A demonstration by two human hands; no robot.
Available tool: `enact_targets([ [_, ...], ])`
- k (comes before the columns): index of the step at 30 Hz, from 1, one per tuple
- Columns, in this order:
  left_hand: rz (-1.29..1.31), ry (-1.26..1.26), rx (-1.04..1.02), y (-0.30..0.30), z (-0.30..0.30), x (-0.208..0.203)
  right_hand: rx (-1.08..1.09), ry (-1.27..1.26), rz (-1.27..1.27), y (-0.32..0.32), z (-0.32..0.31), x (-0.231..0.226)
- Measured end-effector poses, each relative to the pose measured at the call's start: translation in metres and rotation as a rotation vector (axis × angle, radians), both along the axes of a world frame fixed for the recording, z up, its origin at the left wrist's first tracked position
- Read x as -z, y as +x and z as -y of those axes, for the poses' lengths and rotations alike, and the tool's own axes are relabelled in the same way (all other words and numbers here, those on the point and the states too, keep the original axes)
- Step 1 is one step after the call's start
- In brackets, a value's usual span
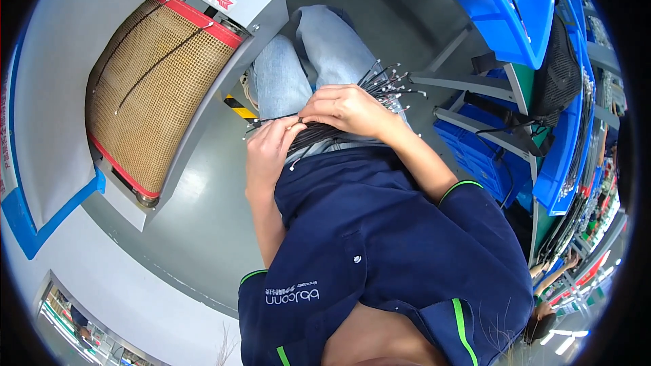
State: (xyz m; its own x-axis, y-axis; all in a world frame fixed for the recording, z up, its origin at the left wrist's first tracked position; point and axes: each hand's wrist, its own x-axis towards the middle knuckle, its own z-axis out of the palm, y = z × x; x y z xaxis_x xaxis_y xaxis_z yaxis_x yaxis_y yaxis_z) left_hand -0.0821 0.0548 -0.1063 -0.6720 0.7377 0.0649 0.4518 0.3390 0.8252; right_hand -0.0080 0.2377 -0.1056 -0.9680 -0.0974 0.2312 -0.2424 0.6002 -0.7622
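A bundle of thin black cables (319,137) with small white connectors lies across my lap. Its fanned-out ends (388,85) spread to the right, beyond my right hand. My left hand (268,146) is closed at the bundle's left part, thumb and fingertips pinching a black cable. From the right, my right hand (344,110) meets it with bent fingers and a closed pinch on the same dark strand. The fingertips almost touch, so the exact piece between them is mostly hidden. One loose end with a white connector (292,167) hangs toward my shirt.
To the left stands a machine with a brown mesh conveyor belt (166,68), red along its edges. Two black cables (166,61) lie on the belt. On the right, blue bins (505,10) holding cables sit on a rack (491,135). A black mesh bag (559,74) hangs there.
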Motion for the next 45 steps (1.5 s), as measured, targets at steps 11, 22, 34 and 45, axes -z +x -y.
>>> enact_targets([
  [11,-0.257,0.147,-0.026,-0.006,0.002,0.011,0.066,-0.184,0.191,-0.004,0.003,-0.007],
  [22,-0.313,0.125,-0.017,-0.011,0.002,0.010,0.066,-0.132,0.162,-0.002,-0.004,-0.007],
  [34,-0.342,0.153,-0.010,-0.019,0.004,0.011,0.077,-0.142,0.097,0.003,-0.020,-0.001],
  [45,-0.211,-0.046,-0.264,-0.039,0.068,0.020,0.216,0.144,0.241,0.031,-0.089,-0.007],
])
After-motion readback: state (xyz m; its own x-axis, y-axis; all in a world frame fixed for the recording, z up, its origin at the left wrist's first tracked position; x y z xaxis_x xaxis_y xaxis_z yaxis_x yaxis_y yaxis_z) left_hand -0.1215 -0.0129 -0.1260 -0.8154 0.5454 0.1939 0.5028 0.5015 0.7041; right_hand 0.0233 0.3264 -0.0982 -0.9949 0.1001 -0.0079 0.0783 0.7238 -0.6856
